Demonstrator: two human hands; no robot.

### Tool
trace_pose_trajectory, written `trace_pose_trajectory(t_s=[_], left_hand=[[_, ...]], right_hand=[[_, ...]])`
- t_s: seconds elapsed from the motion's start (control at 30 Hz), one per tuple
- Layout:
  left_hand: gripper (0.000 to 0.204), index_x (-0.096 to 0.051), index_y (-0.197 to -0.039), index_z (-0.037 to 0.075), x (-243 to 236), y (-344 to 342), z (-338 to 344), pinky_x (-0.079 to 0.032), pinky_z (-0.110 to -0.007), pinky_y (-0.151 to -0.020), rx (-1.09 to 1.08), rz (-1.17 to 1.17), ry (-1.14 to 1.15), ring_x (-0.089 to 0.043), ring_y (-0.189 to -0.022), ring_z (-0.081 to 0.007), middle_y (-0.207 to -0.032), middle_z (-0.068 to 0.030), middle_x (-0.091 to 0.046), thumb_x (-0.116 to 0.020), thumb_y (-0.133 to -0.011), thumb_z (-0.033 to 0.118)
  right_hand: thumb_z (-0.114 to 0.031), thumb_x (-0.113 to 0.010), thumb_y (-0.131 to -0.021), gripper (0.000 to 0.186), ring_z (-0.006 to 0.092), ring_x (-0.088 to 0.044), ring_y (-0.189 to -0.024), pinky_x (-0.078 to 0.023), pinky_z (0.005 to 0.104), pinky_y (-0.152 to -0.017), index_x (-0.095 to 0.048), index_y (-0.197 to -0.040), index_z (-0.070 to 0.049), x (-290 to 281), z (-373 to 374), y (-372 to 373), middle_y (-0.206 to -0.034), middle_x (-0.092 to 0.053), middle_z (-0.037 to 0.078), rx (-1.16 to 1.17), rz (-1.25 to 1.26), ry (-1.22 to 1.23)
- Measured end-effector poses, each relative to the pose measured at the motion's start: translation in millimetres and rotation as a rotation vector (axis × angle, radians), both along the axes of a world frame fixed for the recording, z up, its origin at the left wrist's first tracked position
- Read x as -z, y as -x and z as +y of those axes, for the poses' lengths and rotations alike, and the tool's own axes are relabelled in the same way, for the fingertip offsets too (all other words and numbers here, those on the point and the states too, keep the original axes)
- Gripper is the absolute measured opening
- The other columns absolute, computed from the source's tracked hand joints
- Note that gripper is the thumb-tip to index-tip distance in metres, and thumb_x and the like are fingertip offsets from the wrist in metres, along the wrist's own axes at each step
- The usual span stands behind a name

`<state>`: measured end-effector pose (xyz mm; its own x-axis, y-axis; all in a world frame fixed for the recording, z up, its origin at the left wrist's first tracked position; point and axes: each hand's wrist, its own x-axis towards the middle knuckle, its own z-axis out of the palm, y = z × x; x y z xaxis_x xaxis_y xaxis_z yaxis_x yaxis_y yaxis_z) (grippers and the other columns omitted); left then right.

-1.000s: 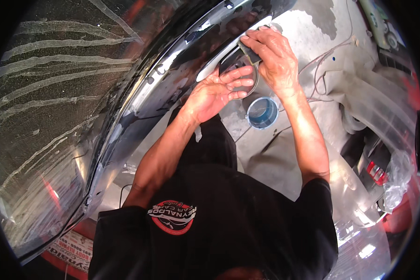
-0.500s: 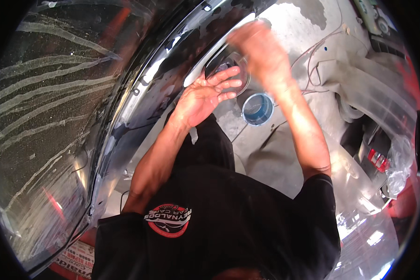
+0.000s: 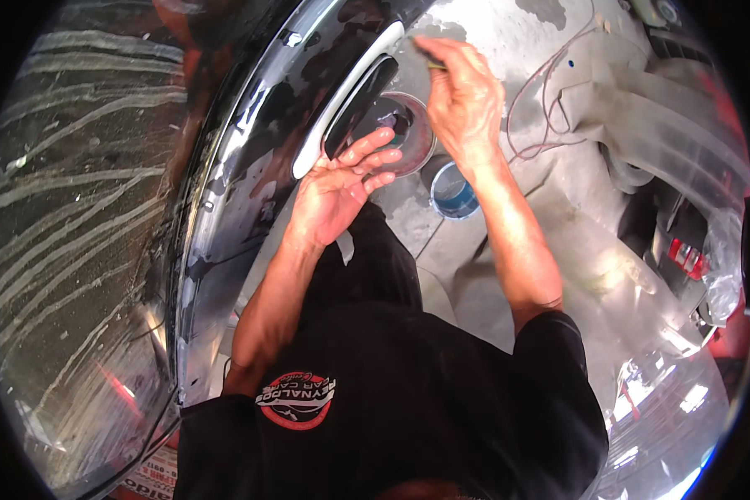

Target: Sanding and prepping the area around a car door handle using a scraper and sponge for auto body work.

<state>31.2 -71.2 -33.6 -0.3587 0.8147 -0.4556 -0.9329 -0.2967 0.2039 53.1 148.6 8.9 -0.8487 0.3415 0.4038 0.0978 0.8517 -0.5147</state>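
Note:
A glossy black car body panel [image 3: 254, 158] with grey dull patches curves along my left side. On its near edge runs a pale, silvery-white strip [image 3: 342, 96] beside a dark rounded part. My left hand [image 3: 329, 196] is palm up below the lower end of that strip, fingers spread and holding nothing visible; its thumb side is close to the panel, and I cannot tell whether it touches. My right hand [image 3: 465, 100] is bent over near the strip's upper end, closed on a thin dark piece [image 3: 436, 66] with a yellowish edge, mostly hidden by the fingers.
A clear round tub [image 3: 429, 137] and a smaller container of bluish liquid [image 3: 454, 193] stand below my hands. A thin cable [image 3: 512, 125] loops on the stained floor. Translucent sheeting [image 3: 642, 125] and a red lamp [image 3: 687, 258] are at the right. Streaked glass [image 3: 75, 217] fills the left.
The whole view has shifted, moving the panel and my left hand leftward in the picture. My right hand, blurred before, is now sharper, with the thin piece showing at its fingers.

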Motion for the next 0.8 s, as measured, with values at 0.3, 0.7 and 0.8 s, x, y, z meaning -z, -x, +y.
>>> trace_pose_trajectory(t_s=[0.3, 0.7, 0.8], left_hand=[[0.045, -0.063, -0.127, 0.000, -1.4, -2.3, 1.3, -0.051, -0.049, -0.102, -0.027, 0.031, 0.018, -0.060, -0.129, -0.0351, -0.147, -0.0191, -0.057, -0.053, -0.084, -0.009], [0.056, -0.055, -0.142, 0.008, 16.3, -9.7, -3.2, -0.051, -0.047, -0.103, -0.077, 0.045, 0.046, -0.061, -0.129, -0.0368, -0.147, -0.0227, -0.057, -0.053, -0.088, -0.004], [0.056, -0.055, -0.142, 0.008, 6.0, -3.9, 1.8, -0.051, -0.047, -0.102, -0.040, 0.065, -0.003, -0.061, -0.128, -0.0365, -0.147, -0.0227, -0.057, -0.052, -0.087, -0.005]], right_hand=[[-0.016, -0.072, -0.073, 0.040, 0.0280, -0.057, -0.120, -0.048, 0.0434, -0.110, -0.072, -0.113, -0.010, 11.3, -2.4, 4.5, -0.123, -0.064, 0.002, -0.255, 0.030, -0.231], [-0.004, -0.067, -0.072, 0.046, 0.0277, -0.061, -0.115, -0.050, 0.0416, -0.103, -0.070, -0.118, -0.009, 0.6, -20.9, -0.2, -0.117, -0.067, 0.004, -0.341, 0.012, -0.208], [-0.009, -0.066, -0.079, 0.039, 0.0279, -0.060, -0.112, -0.050, 0.0430, -0.102, -0.070, -0.117, -0.008, 4.6, 3.3, 8.0, -0.116, -0.066, 0.004, -0.242, -0.027, -0.188]])
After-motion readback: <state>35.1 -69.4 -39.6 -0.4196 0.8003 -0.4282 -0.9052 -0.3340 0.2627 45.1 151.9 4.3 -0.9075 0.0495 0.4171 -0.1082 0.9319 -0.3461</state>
